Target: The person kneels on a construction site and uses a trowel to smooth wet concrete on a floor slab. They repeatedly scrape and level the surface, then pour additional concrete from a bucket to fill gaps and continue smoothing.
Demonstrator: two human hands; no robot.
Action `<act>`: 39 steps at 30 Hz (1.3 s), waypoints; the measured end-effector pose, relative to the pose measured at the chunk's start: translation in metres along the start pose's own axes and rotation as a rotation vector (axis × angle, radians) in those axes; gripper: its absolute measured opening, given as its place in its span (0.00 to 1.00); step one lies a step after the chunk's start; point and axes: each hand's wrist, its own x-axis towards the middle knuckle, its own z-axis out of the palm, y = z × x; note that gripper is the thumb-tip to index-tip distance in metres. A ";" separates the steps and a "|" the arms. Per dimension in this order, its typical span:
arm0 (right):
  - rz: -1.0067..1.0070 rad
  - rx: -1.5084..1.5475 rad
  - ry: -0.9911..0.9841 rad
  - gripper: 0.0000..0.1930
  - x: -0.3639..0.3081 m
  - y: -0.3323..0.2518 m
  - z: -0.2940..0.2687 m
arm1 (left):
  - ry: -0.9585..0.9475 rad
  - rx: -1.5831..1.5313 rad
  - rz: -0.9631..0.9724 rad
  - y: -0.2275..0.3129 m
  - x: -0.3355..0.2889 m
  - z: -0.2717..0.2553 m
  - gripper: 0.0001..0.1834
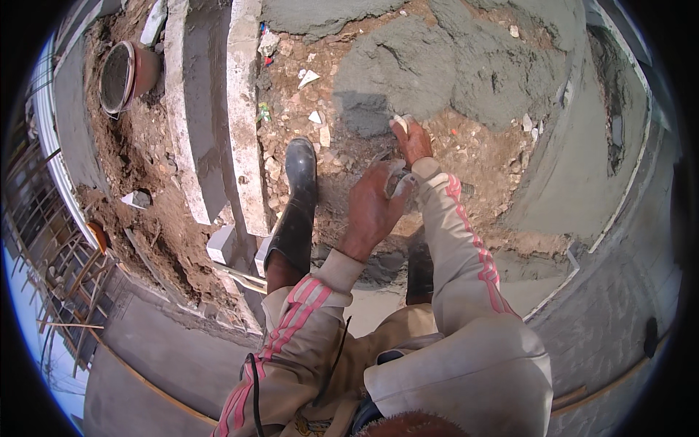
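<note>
My left hand (370, 210) is in the middle, its fingers curled and pale with cement. A small grey shape shows between its thumb and fingers, too unclear to name. Just beyond it and to the right, my right hand (413, 140) is closed, with something pale at its fingertips that I cannot make out. That hand is close to the near edge of a heap of wet grey mortar (408, 69), spread over stony brown soil (466, 156). My black rubber boot (300, 175) stands on the soil left of my hands.
Two long pale concrete edges (246, 116) run along the left, with a grey strip between them. A bucket (129, 79) stands on the soil beyond. White blocks (221, 244) lie near my boot. Smooth grey cement (575, 175) borders the right. Wooden scaffolding (62, 269) shows at far left.
</note>
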 end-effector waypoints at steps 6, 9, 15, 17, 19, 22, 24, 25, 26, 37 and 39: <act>-0.107 0.241 0.284 0.22 0.044 -0.015 -0.072 | -0.024 -0.061 0.012 -0.004 -0.001 0.009 0.17; -0.228 0.149 0.444 0.20 0.042 -0.045 -0.137 | -0.011 -0.104 0.009 -0.001 0.002 0.011 0.17; -0.325 -0.490 0.781 0.24 0.076 -0.041 -0.228 | -0.088 -0.016 0.042 0.003 0.001 0.013 0.16; -0.116 -0.702 0.622 0.25 0.091 -0.042 -0.249 | -0.086 0.008 0.065 0.000 0.000 0.015 0.16; -0.031 -0.611 0.685 0.26 0.080 -0.050 -0.248 | -0.055 0.002 0.044 0.002 -0.001 0.013 0.16; -0.252 -0.342 0.668 0.26 0.055 -0.035 -0.213 | -0.050 0.006 0.025 0.003 0.000 0.012 0.17; -0.393 -0.148 0.521 0.25 0.031 -0.019 -0.170 | -0.015 -0.010 0.023 0.002 0.001 0.011 0.17; -0.400 -0.071 0.402 0.25 0.016 -0.019 -0.137 | -0.001 -0.016 0.027 0.002 0.001 0.009 0.17; -0.256 0.059 0.199 0.25 0.000 -0.025 -0.105 | 0.013 -0.028 0.015 0.003 0.001 0.007 0.17; -0.200 -0.211 -0.081 0.30 0.061 -0.039 0.001 | -0.001 -0.022 -0.012 0.003 0.003 0.001 0.17; -0.119 -0.134 -0.054 0.30 0.082 -0.046 -0.020 | 0.010 0.001 -0.027 0.005 0.003 0.001 0.17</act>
